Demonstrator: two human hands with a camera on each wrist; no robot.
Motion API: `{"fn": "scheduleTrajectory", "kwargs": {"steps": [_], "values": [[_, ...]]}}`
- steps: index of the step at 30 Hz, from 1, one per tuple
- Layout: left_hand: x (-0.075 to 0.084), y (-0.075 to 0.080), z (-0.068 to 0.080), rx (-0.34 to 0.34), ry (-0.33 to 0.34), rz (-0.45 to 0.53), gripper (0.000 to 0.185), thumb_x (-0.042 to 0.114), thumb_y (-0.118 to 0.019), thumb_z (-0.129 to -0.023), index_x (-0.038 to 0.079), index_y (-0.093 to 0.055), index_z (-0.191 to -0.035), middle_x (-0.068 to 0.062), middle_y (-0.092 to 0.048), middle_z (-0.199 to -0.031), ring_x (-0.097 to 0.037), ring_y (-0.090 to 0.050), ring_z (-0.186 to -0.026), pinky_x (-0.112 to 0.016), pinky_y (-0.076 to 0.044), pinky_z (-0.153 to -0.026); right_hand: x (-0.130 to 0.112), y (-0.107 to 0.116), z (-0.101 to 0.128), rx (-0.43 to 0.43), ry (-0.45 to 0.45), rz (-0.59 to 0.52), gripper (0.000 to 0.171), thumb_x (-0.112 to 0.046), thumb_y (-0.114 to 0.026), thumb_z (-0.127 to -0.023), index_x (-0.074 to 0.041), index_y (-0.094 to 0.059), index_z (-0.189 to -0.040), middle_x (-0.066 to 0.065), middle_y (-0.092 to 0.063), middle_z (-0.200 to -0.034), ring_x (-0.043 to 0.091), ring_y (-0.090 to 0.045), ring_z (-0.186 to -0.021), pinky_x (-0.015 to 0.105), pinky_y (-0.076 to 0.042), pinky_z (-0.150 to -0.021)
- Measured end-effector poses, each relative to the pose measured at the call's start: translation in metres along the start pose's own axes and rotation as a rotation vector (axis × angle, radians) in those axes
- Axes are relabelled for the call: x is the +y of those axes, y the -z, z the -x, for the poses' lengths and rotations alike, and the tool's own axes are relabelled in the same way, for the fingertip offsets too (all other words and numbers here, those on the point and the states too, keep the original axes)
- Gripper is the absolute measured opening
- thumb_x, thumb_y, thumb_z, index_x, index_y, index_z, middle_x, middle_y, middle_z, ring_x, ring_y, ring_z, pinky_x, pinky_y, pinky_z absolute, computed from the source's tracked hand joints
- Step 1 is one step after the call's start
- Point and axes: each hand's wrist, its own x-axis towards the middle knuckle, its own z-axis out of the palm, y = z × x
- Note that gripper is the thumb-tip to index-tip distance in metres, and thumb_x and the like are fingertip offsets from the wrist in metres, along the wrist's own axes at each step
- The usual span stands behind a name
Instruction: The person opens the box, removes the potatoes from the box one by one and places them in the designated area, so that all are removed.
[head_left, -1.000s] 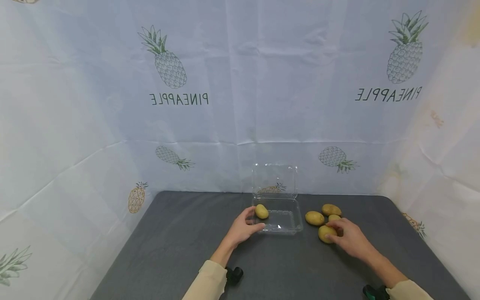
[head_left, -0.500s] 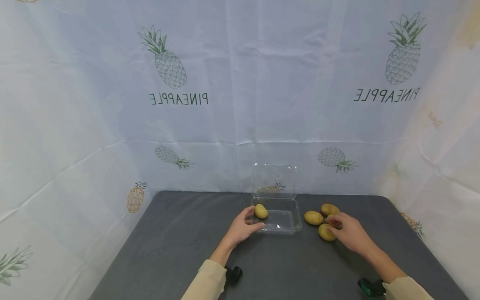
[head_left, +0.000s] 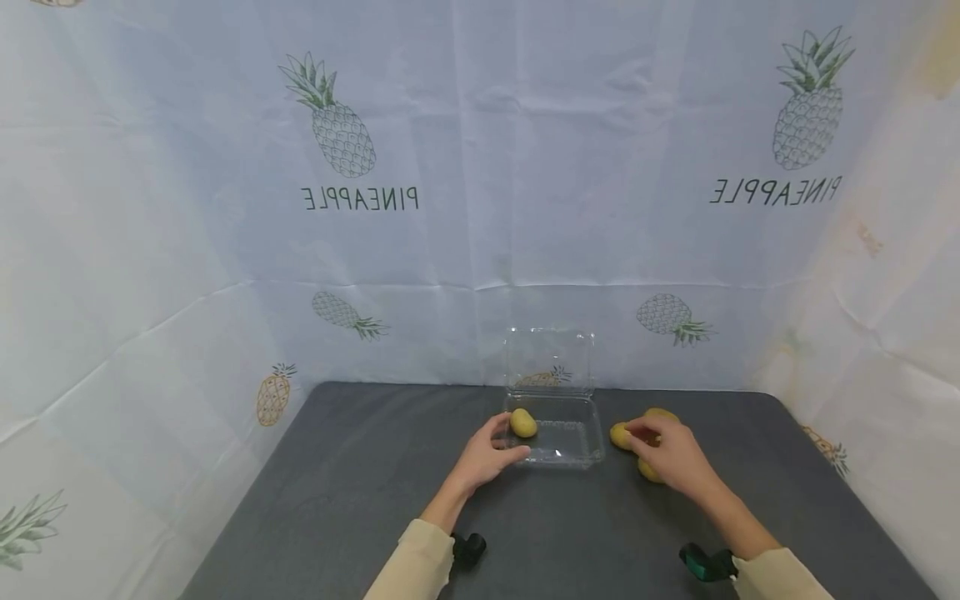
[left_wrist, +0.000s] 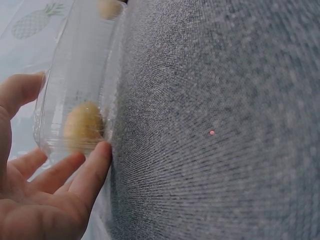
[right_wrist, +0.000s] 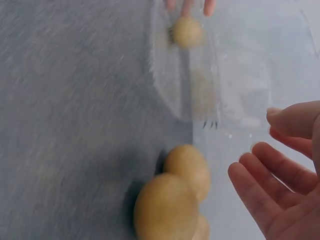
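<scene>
A clear plastic clamshell box [head_left: 573, 429] stands with its lid [head_left: 551, 354] raised at the back. One potato [head_left: 522, 423] lies at the left end of its base. My left hand [head_left: 483, 458] rests against the box's left end, fingers nearly straight and thumb spread, as the left wrist view shows. Over the loose potatoes right of the box is my right hand [head_left: 675, 454], its fingers apart with nothing between them in the right wrist view. A left potato [head_left: 619, 435], a back potato [head_left: 663, 412] and a front potato [head_left: 648, 472] show partly around it.
The dark grey cloth-covered table [head_left: 360, 500] has its back edge along a hanging pineapple-print curtain [head_left: 465, 208]. The open lid stands close to that curtain. Black straps with camera mounts sit at both wrists.
My right hand, first touching the front potato, has moved left and slightly back over the group, now covering part of the left potato. The left hand and the box have stayed put.
</scene>
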Motion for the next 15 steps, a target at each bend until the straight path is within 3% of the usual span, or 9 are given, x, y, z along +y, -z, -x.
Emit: {"fn": "scheduleTrajectory", "kwargs": {"steps": [4, 15], "values": [[0.001, -0.001, 0.001, -0.001, 0.003, 0.003, 0.078, 0.034, -0.080, -0.090, 0.012, -0.043, -0.155, -0.018, -0.047, -0.152, -0.039, -0.054, -0.129, -0.053, -0.053, -0.095, -0.007, -0.007, -0.006, -0.013, -0.015, -0.040, 0.017, -0.013, -0.073, -0.096, -0.004, -0.075, -0.110, 0.003, -0.070, -0.100, 0.021, -0.067, -0.090, 0.033, -0.057, -0.076], [0.001, 0.001, -0.001, -0.008, 0.001, -0.016, 0.078, 0.037, -0.079, -0.091, 0.013, -0.042, -0.155, -0.016, -0.048, -0.151, -0.038, -0.055, -0.129, -0.053, -0.052, -0.095, -0.023, -0.031, -0.022, -0.053, -0.047, -0.130, 0.022, -0.019, -0.072, -0.097, -0.004, -0.072, -0.114, 0.004, -0.069, -0.105, 0.022, -0.066, -0.095, 0.040, -0.058, -0.083]]}}
